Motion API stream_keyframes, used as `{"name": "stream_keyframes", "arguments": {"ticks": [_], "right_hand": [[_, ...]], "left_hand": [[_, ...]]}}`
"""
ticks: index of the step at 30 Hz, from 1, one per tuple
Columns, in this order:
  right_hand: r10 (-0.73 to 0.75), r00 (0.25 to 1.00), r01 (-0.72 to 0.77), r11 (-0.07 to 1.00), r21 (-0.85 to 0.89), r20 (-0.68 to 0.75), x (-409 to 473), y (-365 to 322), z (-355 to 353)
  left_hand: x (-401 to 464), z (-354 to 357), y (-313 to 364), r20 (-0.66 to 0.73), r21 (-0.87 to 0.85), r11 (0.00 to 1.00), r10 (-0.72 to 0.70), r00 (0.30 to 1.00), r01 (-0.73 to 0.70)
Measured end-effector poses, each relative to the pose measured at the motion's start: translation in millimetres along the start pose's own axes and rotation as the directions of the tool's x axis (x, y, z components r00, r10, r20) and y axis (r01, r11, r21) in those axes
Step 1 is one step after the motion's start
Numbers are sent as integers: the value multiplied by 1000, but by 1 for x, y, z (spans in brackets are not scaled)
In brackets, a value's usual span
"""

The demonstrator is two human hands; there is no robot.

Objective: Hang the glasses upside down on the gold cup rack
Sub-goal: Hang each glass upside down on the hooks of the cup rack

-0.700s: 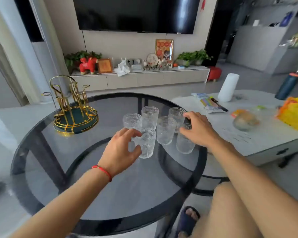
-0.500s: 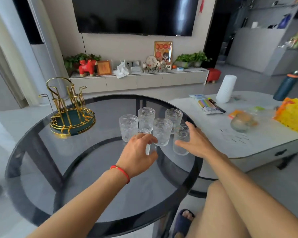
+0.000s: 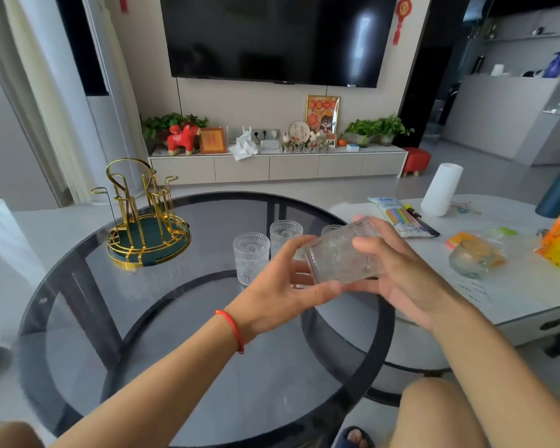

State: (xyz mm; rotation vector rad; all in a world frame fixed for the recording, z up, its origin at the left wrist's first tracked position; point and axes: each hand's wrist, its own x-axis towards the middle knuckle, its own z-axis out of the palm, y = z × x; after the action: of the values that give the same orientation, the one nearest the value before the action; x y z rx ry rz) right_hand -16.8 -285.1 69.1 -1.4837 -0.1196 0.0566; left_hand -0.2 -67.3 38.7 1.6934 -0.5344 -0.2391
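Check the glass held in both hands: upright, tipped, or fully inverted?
Tipped. The held glass lies roughly sideways between left hand and right hand, above the table, not yet inverted.

No writing can be read with certainty. The round white plaque (image 3: 298, 132) on the far TV cabinet bears dark characters, too small to make out. The blue-and-white packet of coloured strips (image 3: 400, 216) on the right white table carries blurred print.

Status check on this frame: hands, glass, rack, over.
Left hand and right hand both gripping one glass, tilted sideways above the table. Gold rack empty, far left. Nothing between them.
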Motion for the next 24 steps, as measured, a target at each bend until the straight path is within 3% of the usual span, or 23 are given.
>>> {"name": "stream_keyframes", "arguments": {"ticks": [3,7,9,11,15,17,19,20,22,24], "right_hand": [[32,990,-33,999,6,137,22,-8,29],[106,965,1,914,-406,241,58,-11,68],[115,944,113,769,-629,309,82,-9,102],[117,924,198,668,-717,364,103,-4,136],[0,928,266,701,-662,373,147,17,189],[-37,946,247,724,-644,321,171,26,202],[-76,968,218,722,-657,237,192,29,203],[-101,976,203,732,-650,190,204,30,205],[-166,983,181,773,-608,82,224,24,205],[-225,974,192,829,-525,1,248,15,211]], "left_hand": [[-6,-39,3,-141,-158,982,85,986,-107],[-19,-104,-6,-220,-252,955,100,970,-155],[-26,-137,-13,-275,-195,967,106,956,-163],[-28,-159,-21,-331,-121,981,106,938,-153],[-20,-192,-46,-450,-57,989,100,887,-140],[-15,-208,-67,-564,179,982,158,811,-68],[-14,-223,-91,-626,457,882,230,745,111],[-13,-234,-105,-609,589,772,227,760,241],[-12,-246,-130,-530,764,471,68,845,441],[-8,-256,-150,-458,838,306,-56,887,452]]}}
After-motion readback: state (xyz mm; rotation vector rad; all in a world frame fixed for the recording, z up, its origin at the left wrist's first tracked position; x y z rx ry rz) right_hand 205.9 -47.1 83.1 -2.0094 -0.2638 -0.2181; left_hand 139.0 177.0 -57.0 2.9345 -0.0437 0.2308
